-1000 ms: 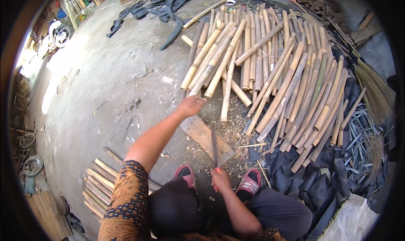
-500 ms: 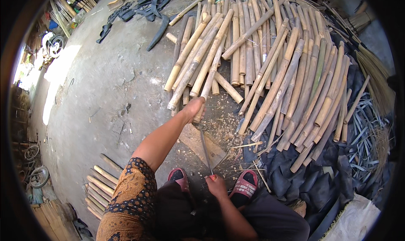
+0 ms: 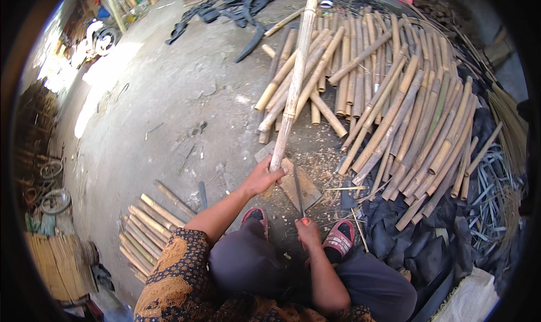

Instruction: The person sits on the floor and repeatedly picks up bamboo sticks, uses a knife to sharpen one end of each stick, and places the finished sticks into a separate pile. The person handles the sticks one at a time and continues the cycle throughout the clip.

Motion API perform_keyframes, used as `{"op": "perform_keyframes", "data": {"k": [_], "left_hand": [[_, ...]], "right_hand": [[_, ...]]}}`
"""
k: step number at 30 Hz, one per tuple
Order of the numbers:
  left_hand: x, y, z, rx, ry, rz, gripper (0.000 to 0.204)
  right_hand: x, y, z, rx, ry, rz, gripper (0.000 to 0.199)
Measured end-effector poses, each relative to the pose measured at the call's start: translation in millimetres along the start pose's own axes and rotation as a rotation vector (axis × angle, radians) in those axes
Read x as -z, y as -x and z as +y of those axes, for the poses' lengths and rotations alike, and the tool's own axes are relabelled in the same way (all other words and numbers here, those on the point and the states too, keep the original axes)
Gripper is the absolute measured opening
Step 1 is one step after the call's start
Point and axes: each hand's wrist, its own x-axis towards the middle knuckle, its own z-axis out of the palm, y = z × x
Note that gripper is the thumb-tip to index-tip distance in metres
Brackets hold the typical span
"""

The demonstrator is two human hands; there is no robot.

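My left hand [image 3: 262, 178] is closed round the near end of a pale bamboo pole [image 3: 297, 80], which rises at a slant away from me over the pile. In my right hand [image 3: 309, 232] is a knife [image 3: 298, 191] with a long narrow blade and an orange handle. Its blade points away from me, over a wooden board [image 3: 309, 192] on the ground, a little to the right of the pole's near end. Whether the blade touches the board I cannot tell. Wood chips lie scattered around the board.
A large pile of cut bamboo poles [image 3: 389, 136] spreads ahead and right. Several poles [image 3: 147, 232] lie in a row at my left. Black sheets [image 3: 394, 243] cover the ground at right; dark strips [image 3: 242, 9] lie far ahead. My sandalled feet flank the knife.
The pole in my left hand has lifted off the pile, and its far end now stands high. My right hand still holds the knife low. The whole view has shifted.
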Motion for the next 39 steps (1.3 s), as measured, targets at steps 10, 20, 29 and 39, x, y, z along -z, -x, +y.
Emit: {"op": "perform_keyframes", "data": {"k": [10, 20, 29, 39], "left_hand": [[102, 116, -51, 0.120, 0.220, 0.577, 0.036], [152, 325, -208, 0.582, -0.001, 1.364, 0.048], [152, 287, -164, 0.977, -0.628, 1.124, 0.080], [154, 139, -102, 0.501, -0.958, 0.502, 0.041]], "right_hand": [[12, 14, -32, -0.112, -0.141, -0.130, 0.030], [7, 16, -31, 0.020, -0.092, -0.116, 0.032], [9, 12, -27, 0.015, -0.006, -0.112, 0.035], [-2, 11, -11, -0.070, -0.086, -0.054, 0.029]]}}
